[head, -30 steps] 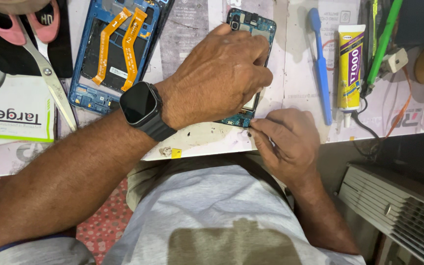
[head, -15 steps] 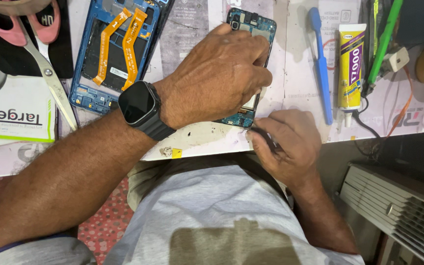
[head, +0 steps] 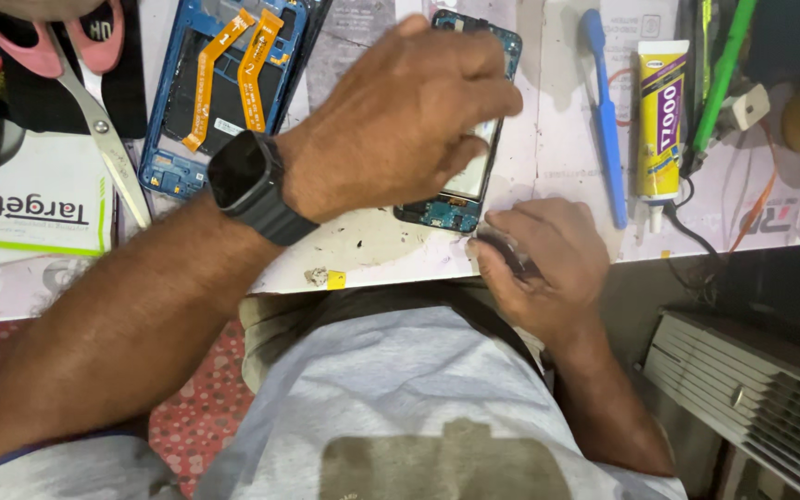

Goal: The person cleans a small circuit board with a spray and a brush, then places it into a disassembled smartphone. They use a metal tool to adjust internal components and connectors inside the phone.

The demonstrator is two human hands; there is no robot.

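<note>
My left hand [head: 400, 120], with a black smartwatch [head: 247, 185] on the wrist, lies over an opened blue phone [head: 460, 199] on the white table and holds it down. Only the phone's top and bottom ends show past my fingers. My right hand [head: 539, 264] sits at the table's front edge just right of the phone's lower end, fingers closed around a thin dark tool [head: 502, 250] whose tip points toward the phone's bottom corner.
A second blue phone frame with orange flex cables [head: 224, 93] lies at the upper left. Pink-handled scissors [head: 76, 83] and a white box [head: 34, 208] lie further left. A blue pry tool [head: 606, 116], a yellow glue tube [head: 661, 120] and a green tool [head: 722, 69] lie at the right.
My right hand has shifted slightly along the table edge near the phone's lower corner. My left hand keeps pressing on the phone.
</note>
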